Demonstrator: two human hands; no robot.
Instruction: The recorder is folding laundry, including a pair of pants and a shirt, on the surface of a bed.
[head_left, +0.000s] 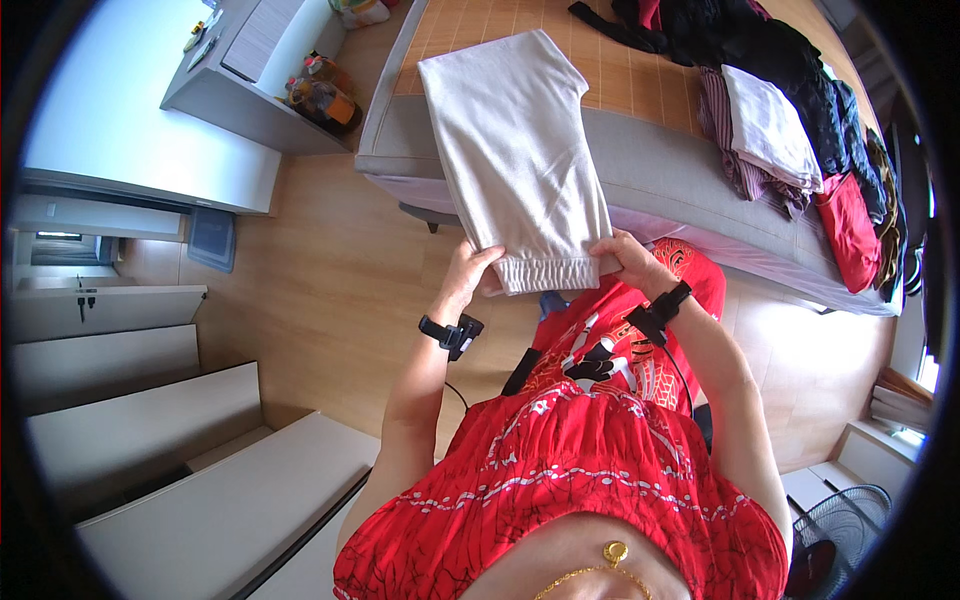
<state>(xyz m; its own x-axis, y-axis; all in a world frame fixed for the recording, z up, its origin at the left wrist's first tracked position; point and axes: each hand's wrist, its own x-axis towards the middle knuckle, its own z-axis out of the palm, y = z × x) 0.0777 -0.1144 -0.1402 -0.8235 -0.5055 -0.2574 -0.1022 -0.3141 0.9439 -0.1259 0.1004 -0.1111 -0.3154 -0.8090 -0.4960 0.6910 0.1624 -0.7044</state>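
Observation:
A pair of cream trousers (517, 157), folded lengthwise, stretches from my hands up onto the bed. Its gathered elastic waistband (551, 275) is nearest me, and the folded legs lie over the bed's edge. My left hand (472, 274) grips the left end of the waistband, thumb on top. At the right end, my right hand (628, 259) pinches the waistband the same way. The fingers of both hands are partly hidden under the cloth. Each wrist wears a black strap with a small device.
The bed (645, 150) has a tan mat (480, 22) and grey padded side. Folded white cloth (769, 127) tops striped garments (727, 161) at right, beside dark clothes (750, 45) and a red garment (851, 232). Bottles (326, 97) stand left; a fan (844, 532) is lower right. Cabinet doors (225, 510) project lower left.

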